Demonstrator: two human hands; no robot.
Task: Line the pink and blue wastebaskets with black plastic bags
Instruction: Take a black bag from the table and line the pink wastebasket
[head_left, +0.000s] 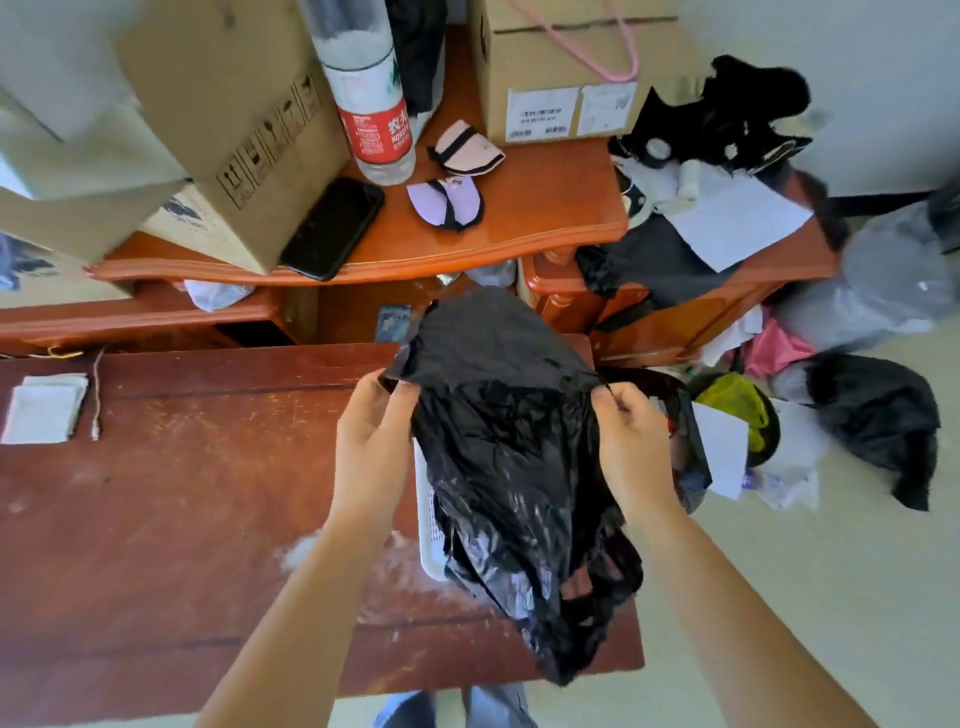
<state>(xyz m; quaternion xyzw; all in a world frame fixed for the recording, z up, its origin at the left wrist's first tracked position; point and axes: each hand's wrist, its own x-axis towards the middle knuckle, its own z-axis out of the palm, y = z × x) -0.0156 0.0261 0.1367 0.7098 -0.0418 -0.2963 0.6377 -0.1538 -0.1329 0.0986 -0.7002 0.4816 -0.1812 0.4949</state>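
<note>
A crumpled black plastic bag (514, 457) hangs in front of me over the dark wooden table (182, 499). My left hand (371, 431) pinches its upper left edge and my right hand (631, 441) pinches its upper right edge, holding the top stretched between them. Behind the bag a strip of a pale latticed wastebasket (427, 525) shows on the table; most of it is hidden and I cannot tell its colour. The bag's handles dangle at the bottom near the table's front edge.
A bin lined in black (737, 410) holding yellow-green trash and paper stands on the floor to the right. Behind are an orange-brown dresser (519, 228) with cardboard boxes (244, 119), a water bottle (371, 109), a phone (332, 228); clothes and bags clutter the right.
</note>
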